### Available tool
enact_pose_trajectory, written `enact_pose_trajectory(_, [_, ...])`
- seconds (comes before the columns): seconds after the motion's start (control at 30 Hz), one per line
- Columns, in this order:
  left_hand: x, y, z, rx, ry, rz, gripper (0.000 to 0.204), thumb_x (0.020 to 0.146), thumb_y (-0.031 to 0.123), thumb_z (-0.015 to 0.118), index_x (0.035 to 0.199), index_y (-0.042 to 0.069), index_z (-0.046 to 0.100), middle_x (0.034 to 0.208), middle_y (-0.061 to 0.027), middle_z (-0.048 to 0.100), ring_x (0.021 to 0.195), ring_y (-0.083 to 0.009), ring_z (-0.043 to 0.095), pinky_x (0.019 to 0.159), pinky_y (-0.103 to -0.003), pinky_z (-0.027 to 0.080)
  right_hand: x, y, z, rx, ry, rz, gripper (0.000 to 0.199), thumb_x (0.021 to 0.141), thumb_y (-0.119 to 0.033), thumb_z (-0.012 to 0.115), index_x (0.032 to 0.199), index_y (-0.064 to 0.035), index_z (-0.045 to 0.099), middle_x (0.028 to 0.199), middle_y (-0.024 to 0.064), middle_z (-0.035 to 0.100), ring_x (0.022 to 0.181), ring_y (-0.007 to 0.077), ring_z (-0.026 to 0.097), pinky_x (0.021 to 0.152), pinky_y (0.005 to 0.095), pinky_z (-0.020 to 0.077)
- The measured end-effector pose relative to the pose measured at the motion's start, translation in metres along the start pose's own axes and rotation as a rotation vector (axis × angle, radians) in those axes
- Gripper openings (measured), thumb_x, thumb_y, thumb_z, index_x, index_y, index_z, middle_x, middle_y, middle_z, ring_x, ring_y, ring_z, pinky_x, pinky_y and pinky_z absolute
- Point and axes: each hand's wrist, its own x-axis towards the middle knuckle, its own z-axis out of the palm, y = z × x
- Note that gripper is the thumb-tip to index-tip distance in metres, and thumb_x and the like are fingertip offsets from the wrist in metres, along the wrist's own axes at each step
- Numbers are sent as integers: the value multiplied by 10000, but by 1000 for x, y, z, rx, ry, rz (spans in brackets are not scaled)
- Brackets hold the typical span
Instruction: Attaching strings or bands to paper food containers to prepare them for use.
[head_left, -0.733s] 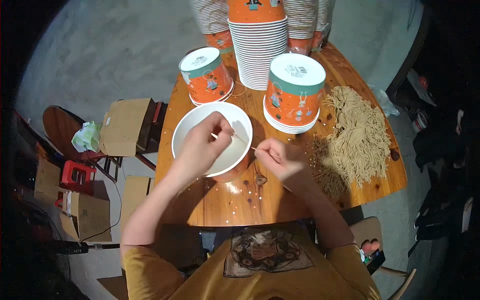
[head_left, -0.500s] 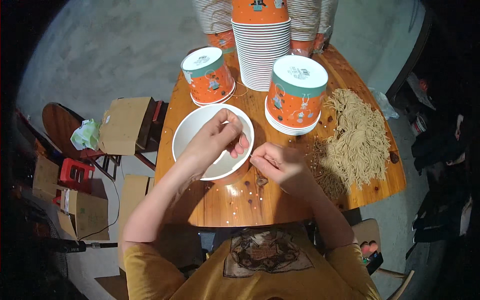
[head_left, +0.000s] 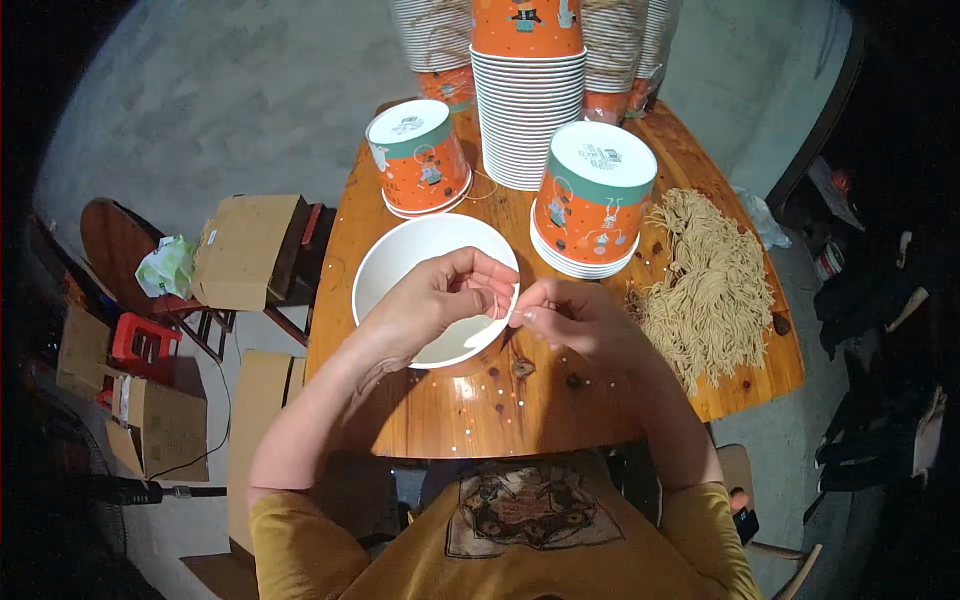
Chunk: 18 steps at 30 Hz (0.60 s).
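A white-lined paper bucket stands mouth up in front of me on the wooden table. My left hand reaches over its mouth, thumb inside and fingers curled at the right-hand rim. Just outside that rim, my right hand is closed in a pinch, its fingertips nearly meeting those of the left. A thin pale cord seems to run between the fingertips, though it is mostly hidden. To the right lies a loose heap of beige cords.
Upturned orange-and-green buckets stand at the left and right beyond the open one. A tall nested stack rises behind, flanked by wrapped stacks. Small dots are scattered near the table front. Cardboard boxes and a red stool stand left.
My left hand has shifted slightly right and down, its fingers now at the bucket's rim. My right hand stays close by, still pinching. The view has tilted a little.
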Motion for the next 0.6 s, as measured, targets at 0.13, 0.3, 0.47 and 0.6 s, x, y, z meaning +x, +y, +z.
enact_pose_trajectory(0.13, [0,-1,-2,119,6,-16,187,885,37,564,1067,-4,558,934,-36,589,870,-98,566,823,-245,462,-3,-2,-3,76,-39,30,149,920,-153,534,964,-40,620,805,-24,554,755,57,482,721,224,411])
enact_pose_trajectory(0.3, [1,-5,0,134,28,77,119,922,105,544,991,11,567,823,5,539,749,-68,498,712,-217,434,-8,-10,2,-133,-9,79,145,917,-151,532,960,-37,612,822,-6,589,754,71,529,728,244,448])
enact_pose_trajectory(0.47, [7,-9,4,134,56,41,134,950,165,522,968,37,557,797,22,510,700,-56,442,658,-202,400,-13,5,19,-600,-1,-284,89,865,-133,588,885,-48,606,773,47,611,706,154,608,650,312,496])
enact_pose_trajectory(0.6, [9,-7,5,146,56,8,151,961,191,507,966,46,546,793,31,505,702,-49,434,651,-197,393,-16,-11,51,-913,-86,-512,104,830,-150,630,842,-53,594,731,102,617,647,275,623,591,376,508])
